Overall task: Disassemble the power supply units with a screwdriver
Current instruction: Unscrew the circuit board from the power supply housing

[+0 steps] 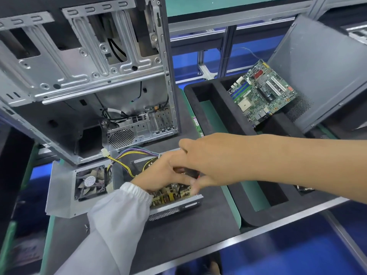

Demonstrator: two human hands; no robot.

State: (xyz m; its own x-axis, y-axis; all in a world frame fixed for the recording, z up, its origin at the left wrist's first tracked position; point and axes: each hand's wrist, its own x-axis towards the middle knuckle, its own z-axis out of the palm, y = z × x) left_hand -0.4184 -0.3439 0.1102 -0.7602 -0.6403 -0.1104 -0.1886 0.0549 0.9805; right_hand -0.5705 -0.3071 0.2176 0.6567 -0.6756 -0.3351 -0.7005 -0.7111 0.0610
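1. Grey sheet-metal is lying open near the middle of the bench: the power supply unit (174,203) is sitting with its lid off, its brown circuit board (170,192) exposed, just in front of the gutted computer case (89,86).
2. Both hands are working over the board. The left hand (158,175), in a white sleeve (119,215), is reaching in from the near side with its fingers curled down toward the board — whether they are gripping anything, I cannot tell.
3. The right hand (210,161) is crossing in from the right, its fingers bent down and seeming to pinch a dark handle with a touch of red, probably the screwdriver (190,172); the tip is hidden.
4. Judging by this, the step in hand is freeing the board from its tray. Doing it well is calling for a driver kept upright and seated in the screw head before turning.
5. The left hand is best steadying the tray edge, not pressing on components.
6. The wire bundle (127,155) running far-left toward the detached fan cover (79,187) is worth keeping out of the driver's way — a snag could drag the unit.
7. Loose screws are easily lost on the black mat (178,235); one small piece (86,227) is lying near the sleeve.
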